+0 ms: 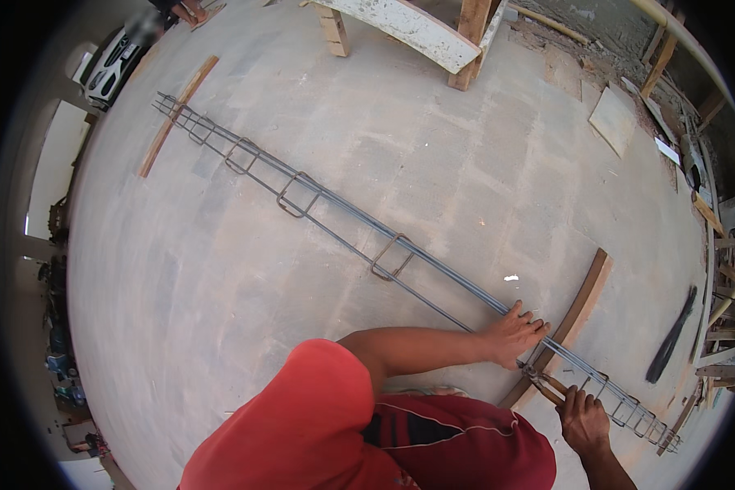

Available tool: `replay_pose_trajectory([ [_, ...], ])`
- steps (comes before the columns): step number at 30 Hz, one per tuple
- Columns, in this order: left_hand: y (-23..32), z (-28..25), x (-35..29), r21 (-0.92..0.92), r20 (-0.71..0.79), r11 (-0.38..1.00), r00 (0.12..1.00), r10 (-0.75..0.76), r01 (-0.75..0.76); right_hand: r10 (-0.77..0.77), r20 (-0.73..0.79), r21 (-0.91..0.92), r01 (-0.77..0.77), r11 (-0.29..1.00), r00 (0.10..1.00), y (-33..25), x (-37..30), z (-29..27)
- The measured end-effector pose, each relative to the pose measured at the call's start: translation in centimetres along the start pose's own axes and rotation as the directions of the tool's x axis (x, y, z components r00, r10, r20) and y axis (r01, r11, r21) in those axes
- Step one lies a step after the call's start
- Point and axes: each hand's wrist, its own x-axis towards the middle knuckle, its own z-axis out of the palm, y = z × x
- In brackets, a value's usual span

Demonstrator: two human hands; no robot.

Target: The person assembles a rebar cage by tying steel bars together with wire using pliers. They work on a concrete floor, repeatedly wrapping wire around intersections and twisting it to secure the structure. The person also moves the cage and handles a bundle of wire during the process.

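Observation:
A long, narrow cage of steel reinforcing bars [343,202] with rectangular stirrups [393,257] runs from far left to near right. My left hand [510,331] lies over its bars with fingers spread, close to a wooden batten [581,298] under the cage. Beside it, my right hand [586,418] is closed around the handles of a pair of pincers [552,388]. The pincers' jaws meet the cage's nearer bar just below my left hand; what they grip there is too small to make out. Several stirrups crowd the cage's near right end.
Another wooden batten [180,114] supports the cage's far end. A dark bundle of thin wire [671,335] lies on the floor at right. Planks and scrap line the right edge. A wooden trestle [400,33], a parked white car [110,65] and another person's feet [198,15] are farther off.

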Motion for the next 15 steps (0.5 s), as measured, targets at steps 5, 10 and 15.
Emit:
replay_pose_trajectory([
  [5,0.0,0.2,-0.1,0.002,-0.038,1.000,0.999,-0.015,0.015,-0.020,0.108,-0.007,0.020,1.000,0.994,2.4,2.3,-0.9],
  [10,0.1,0.0,0.2,-0.018,0.009,1.000,1.000,-0.023,0.023,0.006,0.174,0.007,-0.007,1.000,0.985,2.9,3.6,-2.3],
  [15,0.5,0.3,0.4,-0.040,0.012,0.999,1.000,-0.024,0.024,0.018,0.167,0.045,-0.025,0.999,0.986,2.8,4.4,-3.7],
])
